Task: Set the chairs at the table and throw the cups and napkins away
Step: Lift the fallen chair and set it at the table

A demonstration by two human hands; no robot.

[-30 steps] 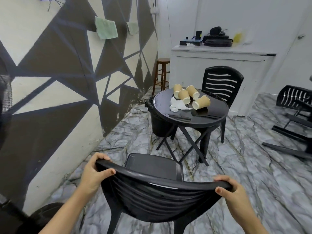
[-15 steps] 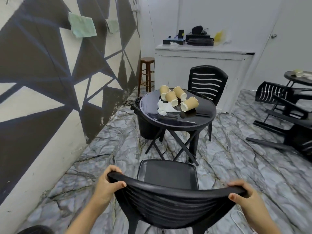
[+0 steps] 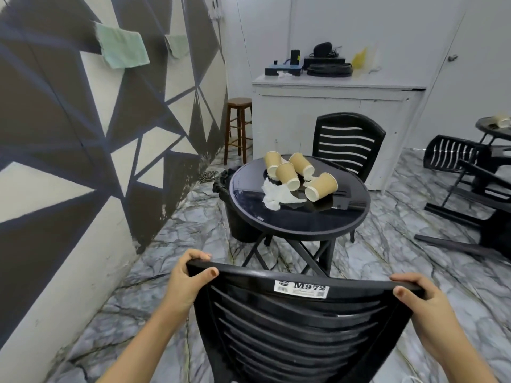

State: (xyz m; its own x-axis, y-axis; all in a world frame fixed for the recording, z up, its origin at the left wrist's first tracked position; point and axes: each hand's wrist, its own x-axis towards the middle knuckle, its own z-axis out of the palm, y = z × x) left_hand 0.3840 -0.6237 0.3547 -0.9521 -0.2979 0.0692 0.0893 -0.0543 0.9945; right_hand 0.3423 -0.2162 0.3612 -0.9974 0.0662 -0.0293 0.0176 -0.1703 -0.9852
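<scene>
I hold a black plastic chair (image 3: 298, 327) by the top of its slatted back, which fills the bottom of the view; its seat is hidden. My left hand (image 3: 185, 280) grips the left corner and my right hand (image 3: 417, 297) the right corner. Just ahead stands a round black table (image 3: 301, 217) with several tan paper cups (image 3: 287, 176) lying on their sides and crumpled white napkins (image 3: 278, 196). A second black chair (image 3: 347, 142) stands upright at the table's far side.
A black bin (image 3: 235, 219) sits left of the table by the patterned wall. A tipped-over black chair (image 3: 470, 172) lies at the right near another table (image 3: 495, 128). A wooden stool (image 3: 239, 125) and a white counter (image 3: 334, 106) stand behind.
The chair and I have come closer to the table. The chair's back now stands higher and nearer in view, hiding its seat. Both hands keep their grip.
</scene>
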